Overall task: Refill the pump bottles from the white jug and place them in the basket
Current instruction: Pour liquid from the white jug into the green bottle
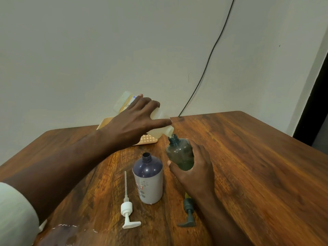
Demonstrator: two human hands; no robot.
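**Steadily now: pour into the green bottle**

Your left hand point(131, 121) grips the tilted translucent white plastic jug point(156, 119) at frame centre, spout at the mouth of the dark green see-through pump bottle point(180, 153), which your right hand point(195, 167) wraps. Keep spout over neck and tilt slowly. The peach lattice basket point(149, 139) waits behind; the navy-and-white bottle point(148, 178) stands uncapped.

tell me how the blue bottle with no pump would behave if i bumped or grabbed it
The blue bottle stands upright, tall over a narrow base, so a sideways bump would probably tip it, and being round it might then roll. Its neck is open, so anything inside could spill. The glossy plastic looks smooth, perhaps a little slippery, and likely stiff enough to grab firmly.
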